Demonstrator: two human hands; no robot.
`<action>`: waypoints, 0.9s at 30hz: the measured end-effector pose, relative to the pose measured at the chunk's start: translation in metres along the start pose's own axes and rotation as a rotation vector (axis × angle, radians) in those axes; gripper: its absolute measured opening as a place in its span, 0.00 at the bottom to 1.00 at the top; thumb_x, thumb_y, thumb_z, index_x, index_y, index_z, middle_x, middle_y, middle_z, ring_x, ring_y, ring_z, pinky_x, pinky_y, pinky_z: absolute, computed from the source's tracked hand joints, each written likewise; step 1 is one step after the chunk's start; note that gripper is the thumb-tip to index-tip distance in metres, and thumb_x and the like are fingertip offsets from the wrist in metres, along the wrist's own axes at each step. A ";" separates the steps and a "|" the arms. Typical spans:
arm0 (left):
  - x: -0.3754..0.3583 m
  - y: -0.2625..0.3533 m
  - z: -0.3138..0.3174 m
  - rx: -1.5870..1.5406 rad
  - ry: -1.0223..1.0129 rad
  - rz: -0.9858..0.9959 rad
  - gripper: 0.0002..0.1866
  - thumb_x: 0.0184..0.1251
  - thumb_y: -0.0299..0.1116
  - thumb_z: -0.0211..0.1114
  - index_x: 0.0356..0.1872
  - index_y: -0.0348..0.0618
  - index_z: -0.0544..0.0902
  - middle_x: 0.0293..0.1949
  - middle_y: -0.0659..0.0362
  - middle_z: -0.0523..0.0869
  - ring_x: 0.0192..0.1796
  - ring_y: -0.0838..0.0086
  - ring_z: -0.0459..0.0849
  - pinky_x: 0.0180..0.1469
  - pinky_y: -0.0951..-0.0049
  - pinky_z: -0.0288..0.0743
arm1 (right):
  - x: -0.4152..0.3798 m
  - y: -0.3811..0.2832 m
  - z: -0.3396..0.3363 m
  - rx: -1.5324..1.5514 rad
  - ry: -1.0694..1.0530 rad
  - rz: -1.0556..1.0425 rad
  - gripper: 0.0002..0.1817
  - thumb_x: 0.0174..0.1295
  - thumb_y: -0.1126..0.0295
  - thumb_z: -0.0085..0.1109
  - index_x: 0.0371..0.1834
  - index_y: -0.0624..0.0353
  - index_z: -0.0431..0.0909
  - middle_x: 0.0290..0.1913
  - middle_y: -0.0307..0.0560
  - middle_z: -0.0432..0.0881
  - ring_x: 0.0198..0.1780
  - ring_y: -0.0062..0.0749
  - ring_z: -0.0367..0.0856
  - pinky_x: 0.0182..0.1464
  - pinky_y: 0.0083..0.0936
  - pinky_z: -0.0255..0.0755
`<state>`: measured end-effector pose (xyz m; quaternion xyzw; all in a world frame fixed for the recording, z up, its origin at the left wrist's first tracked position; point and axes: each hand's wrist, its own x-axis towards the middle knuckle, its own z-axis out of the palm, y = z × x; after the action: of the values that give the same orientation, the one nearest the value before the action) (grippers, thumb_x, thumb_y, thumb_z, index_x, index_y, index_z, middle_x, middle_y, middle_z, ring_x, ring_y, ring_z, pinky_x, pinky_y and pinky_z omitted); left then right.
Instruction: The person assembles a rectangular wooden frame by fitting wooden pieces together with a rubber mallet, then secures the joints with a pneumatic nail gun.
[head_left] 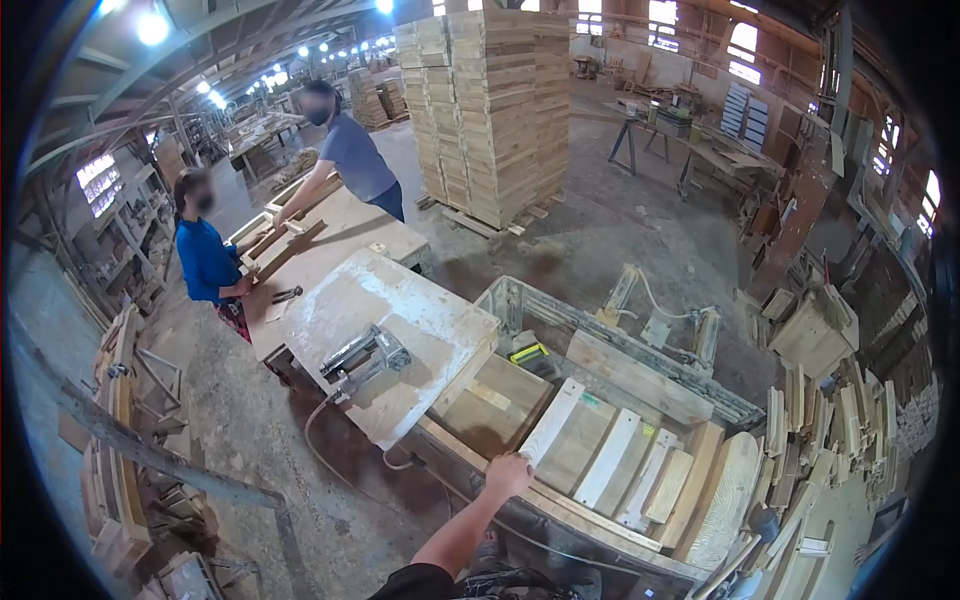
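Observation:
My left hand (510, 475) reaches out from a black sleeve at the bottom of the view. Its fingers are closed on the near end of a pale wooden board (556, 418), which lies across a long wooden frame (460, 450). To the right of it, a second pale board (608, 458) and a third one with dark holes (648, 480) lie across the same frame. A yellow-green and black item (532, 354) rests beyond the held board's far end. My right hand does not show.
A metal clamp-like tool (365, 360) with a hose lies on the worktable (400, 300). Two people (355, 160) (205, 250) handle wood strips at its far end. A tall wood stack (485, 120) stands behind. Loose wooden pieces (830, 420) are piled at the right.

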<state>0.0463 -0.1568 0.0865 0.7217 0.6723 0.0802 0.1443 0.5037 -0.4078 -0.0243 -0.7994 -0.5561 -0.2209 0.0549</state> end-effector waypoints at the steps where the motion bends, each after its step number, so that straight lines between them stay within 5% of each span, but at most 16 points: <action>1: 0.000 0.000 0.002 0.000 -0.003 -0.022 0.16 0.63 0.42 0.59 0.34 0.40 0.88 0.38 0.50 0.89 0.46 0.58 0.87 0.50 0.55 0.80 | -0.002 -0.002 -0.004 -0.004 -0.009 -0.006 0.25 0.64 0.63 0.62 0.62 0.63 0.71 0.50 0.61 0.78 0.45 0.50 0.80 0.45 0.40 0.77; 8: -0.006 0.002 0.001 -0.057 0.089 -0.035 0.15 0.62 0.40 0.61 0.29 0.40 0.88 0.34 0.50 0.89 0.43 0.58 0.87 0.47 0.56 0.80 | 0.053 0.026 -0.005 -0.030 -0.008 -0.175 0.27 0.64 0.62 0.63 0.63 0.63 0.70 0.51 0.61 0.77 0.46 0.51 0.80 0.46 0.40 0.77; 16: -0.003 -0.003 0.014 -0.086 0.176 -0.002 0.15 0.60 0.41 0.62 0.27 0.40 0.88 0.32 0.51 0.89 0.40 0.59 0.87 0.46 0.57 0.80 | 0.024 0.051 -0.039 -0.103 -0.089 -0.162 0.29 0.63 0.62 0.64 0.64 0.62 0.69 0.52 0.62 0.77 0.48 0.52 0.79 0.48 0.41 0.77; 27: -0.005 0.000 0.008 -0.067 0.143 -0.029 0.13 0.60 0.40 0.62 0.27 0.41 0.88 0.32 0.51 0.89 0.41 0.60 0.87 0.44 0.57 0.79 | 0.070 0.012 -0.026 -0.067 -0.090 -0.210 0.31 0.62 0.60 0.65 0.66 0.62 0.68 0.54 0.63 0.76 0.50 0.53 0.79 0.50 0.42 0.76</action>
<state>0.0479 -0.1625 0.0792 0.6990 0.6881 0.1522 0.1212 0.5272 -0.3606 0.0300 -0.7473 -0.6309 -0.2075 -0.0202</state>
